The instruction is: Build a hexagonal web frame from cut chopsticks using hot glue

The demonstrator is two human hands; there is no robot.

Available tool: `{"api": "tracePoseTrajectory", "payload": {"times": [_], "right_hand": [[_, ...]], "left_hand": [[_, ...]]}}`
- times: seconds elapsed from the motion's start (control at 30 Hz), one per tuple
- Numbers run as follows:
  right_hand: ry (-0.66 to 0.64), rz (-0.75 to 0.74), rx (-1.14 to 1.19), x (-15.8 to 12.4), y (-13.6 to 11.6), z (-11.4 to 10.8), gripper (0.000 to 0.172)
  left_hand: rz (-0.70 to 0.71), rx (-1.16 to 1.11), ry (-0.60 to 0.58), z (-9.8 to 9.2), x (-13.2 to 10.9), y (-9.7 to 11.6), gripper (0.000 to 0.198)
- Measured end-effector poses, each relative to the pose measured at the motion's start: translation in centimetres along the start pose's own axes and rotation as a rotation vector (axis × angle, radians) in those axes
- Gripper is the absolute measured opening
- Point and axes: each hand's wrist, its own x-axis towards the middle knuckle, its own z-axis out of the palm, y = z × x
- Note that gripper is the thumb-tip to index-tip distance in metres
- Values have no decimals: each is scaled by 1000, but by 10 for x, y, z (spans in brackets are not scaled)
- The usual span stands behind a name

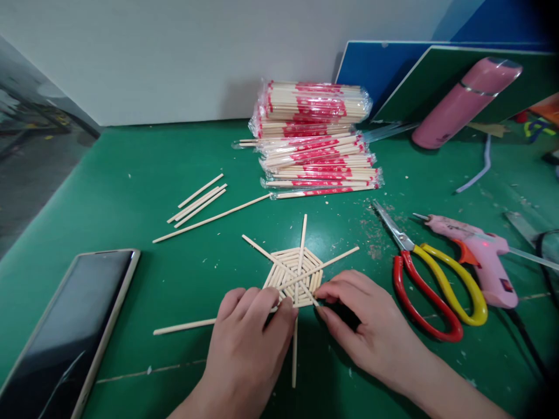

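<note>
A web-shaped piece made of wooden chopsticks [304, 256] lies on the green table, with short lengths set in hexagon rings between crossing spokes. My left hand [253, 337] is closed at its lower left edge, thumb and fingers pinched on the sticks there. One long chopstick [186, 327] sticks out to the left from beneath this hand; whether it joins the piece is hidden. At the lower right edge, my right hand [369, 320] pinches the end of a spoke between thumb and fingers. Another spoke points down between both hands.
Red-handled and yellow-handled scissors [406, 244] and a pink glue gun [487, 262] lie right. Wrapped chopsticks [318, 145] are piled behind. Loose sticks [201, 203] and a phone [74, 326] are left. A pink bottle [467, 105] leans at the back right against boards.
</note>
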Motion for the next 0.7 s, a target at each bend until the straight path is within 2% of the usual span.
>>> {"api": "tracePoseTrajectory", "payload": {"times": [0.2, 0.7], "right_hand": [[11, -1, -11, 0, -2, -1, 14], [-8, -4, -33, 1, -1, 0, 10]], "left_hand": [[-49, -63, -11, 1, -3, 0, 22], [-59, -58, -69, -4, 1, 4, 24]]}}
